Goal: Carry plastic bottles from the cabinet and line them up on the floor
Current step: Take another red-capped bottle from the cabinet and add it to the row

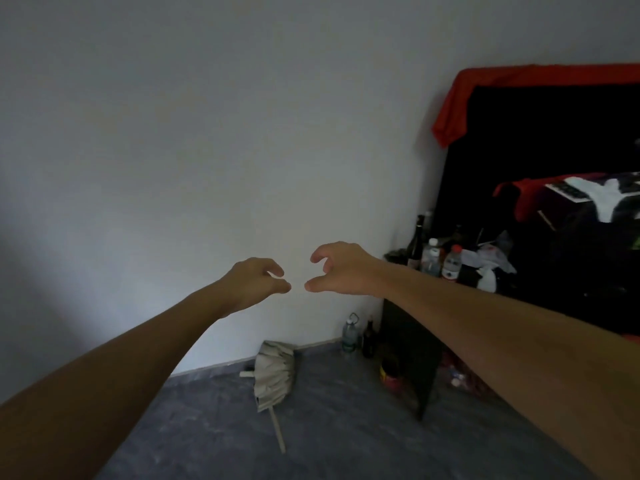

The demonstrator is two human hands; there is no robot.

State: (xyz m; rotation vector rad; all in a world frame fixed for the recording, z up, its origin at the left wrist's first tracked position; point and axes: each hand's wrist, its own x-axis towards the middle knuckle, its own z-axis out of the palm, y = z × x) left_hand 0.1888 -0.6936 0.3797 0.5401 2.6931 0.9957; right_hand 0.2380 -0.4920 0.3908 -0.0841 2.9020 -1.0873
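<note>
Both my arms reach forward in front of the white wall. My left hand (258,280) and my right hand (341,268) hang side by side with loosely curled fingers and hold nothing. On the dark cabinet (412,344) to the right stand two clear plastic bottles, one with a white cap (431,259) and one with a red cap (452,265). A tall dark glass bottle (416,244) stands beside them. On the floor by the wall a clear plastic bottle (349,336) stands next to a small dark bottle (369,339).
A folded beige umbrella (273,379) lies on the grey floor near the wall. A red and yellow jar (390,375) sits at the cabinet's foot. Behind the cabinet stands a dark bed headboard draped with red cloth (485,84), with clothes and bags piled beside it.
</note>
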